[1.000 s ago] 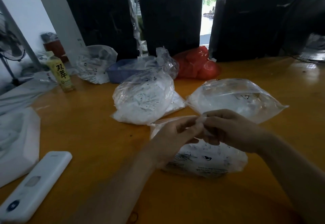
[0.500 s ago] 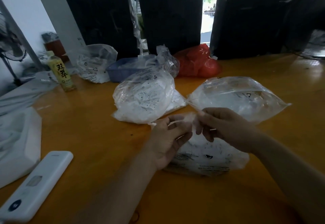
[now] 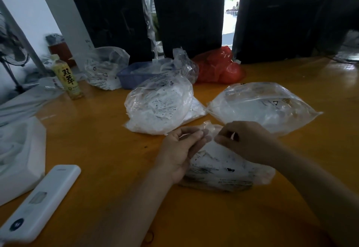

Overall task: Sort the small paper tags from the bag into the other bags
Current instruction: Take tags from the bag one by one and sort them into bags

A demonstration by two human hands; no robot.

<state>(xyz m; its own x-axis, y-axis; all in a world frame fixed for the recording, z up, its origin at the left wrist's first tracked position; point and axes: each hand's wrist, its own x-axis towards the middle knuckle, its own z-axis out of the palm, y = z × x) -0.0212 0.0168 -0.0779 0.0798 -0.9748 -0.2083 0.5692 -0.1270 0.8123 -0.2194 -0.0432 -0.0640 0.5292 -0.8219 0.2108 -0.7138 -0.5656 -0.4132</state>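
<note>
Nearest, left hand (image 3: pixel 181 149) and right hand (image 3: pixel 246 140) are both pinching the mouth of the near clear bag of tags (image 3: pixel 229 167) lying on the orange table (image 3: pixel 97 140). Farther: tag-filled bag (image 3: pixel 159 109) left, flatter clear bag (image 3: pixel 262 107) right.

Warehouse packing table (image 3: pixel 97 145) beside wrapped black bundles (image 3: pixel 189 15).
</note>
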